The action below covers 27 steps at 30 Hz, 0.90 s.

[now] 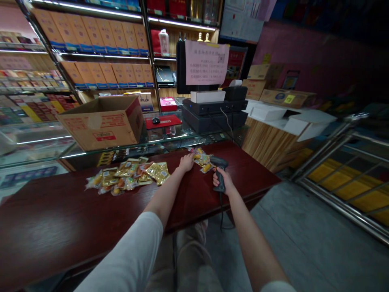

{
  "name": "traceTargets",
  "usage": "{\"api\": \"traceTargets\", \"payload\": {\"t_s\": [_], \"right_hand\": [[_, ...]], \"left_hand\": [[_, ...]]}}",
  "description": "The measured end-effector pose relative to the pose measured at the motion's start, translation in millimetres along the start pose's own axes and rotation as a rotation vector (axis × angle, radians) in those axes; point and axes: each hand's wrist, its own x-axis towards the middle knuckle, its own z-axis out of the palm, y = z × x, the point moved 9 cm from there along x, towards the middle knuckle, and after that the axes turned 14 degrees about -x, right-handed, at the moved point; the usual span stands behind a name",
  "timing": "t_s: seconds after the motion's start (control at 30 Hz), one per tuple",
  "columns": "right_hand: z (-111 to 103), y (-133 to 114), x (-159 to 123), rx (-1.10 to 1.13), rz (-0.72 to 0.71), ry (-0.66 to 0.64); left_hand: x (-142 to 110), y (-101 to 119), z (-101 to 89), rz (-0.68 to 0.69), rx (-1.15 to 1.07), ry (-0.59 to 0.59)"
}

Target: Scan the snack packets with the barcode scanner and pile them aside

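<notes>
My right hand (222, 178) is wrapped round the handle of a dark barcode scanner (219, 162), its head pointing left over the small snack packets. A cable hangs from its grip past the table edge. My left hand (186, 162) lies low on the dark red table, fingers reaching to the left edge of a small group of clear and yellow snack packets (206, 167); its fingertips are partly hidden. Further left on the table lies a bigger pile of snack packets (129, 175), some in gold wrappers and others in clear plastic with orange and yellow contents.
The dark red table (60, 219) adjoins a glass counter. On that counter stand an open cardboard box (103, 125), a mouse (155, 120) on a red mat, and a black register (212, 115) with a paper sign (206, 63) above. A metal railing (340, 182) stands right.
</notes>
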Motion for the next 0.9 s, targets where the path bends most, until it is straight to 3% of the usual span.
{"api": "traceTargets", "payload": {"t_s": [0.3, 0.53, 0.73, 0.9], "right_hand": [[-1, -1, 4, -0.013, -0.016, -0.002], [8, -5, -3, -0.043, -0.007, -0.049], [64, 5, -15, -0.089, 0.010, -0.179], [116, 19, -16, -0.068, 0.016, -0.275]], "left_hand": [[-9, -24, -17.2, -0.046, -0.297, 0.147], [-51, -51, -31.5, -0.051, -0.659, 0.195], [-83, -74, -41.0, -0.019, -1.112, 0.240], [-81, -78, -41.4, 0.021, -1.110, 0.194]]}}
